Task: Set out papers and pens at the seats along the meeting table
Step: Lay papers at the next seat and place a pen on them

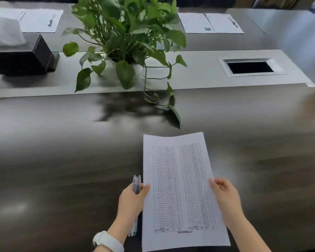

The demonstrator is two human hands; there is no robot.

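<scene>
A stack of white papers (180,188) printed with two table columns is held over the near side of the dark meeting table (62,160). My left hand (131,200) grips its left edge together with a few pens (136,183), their tips pointing away from me. My right hand (225,199) pinches the stack's right edge. On the far side lie papers (42,20) with a pen (51,21) at the left, and two sheets (210,23) with a pen (233,22) at the right.
A leafy potted plant (127,39) stands on the table's pale middle strip (198,73), vines trailing toward me. A black tissue box (25,55) sits at the left. A rectangular cable opening (250,67) is at the right.
</scene>
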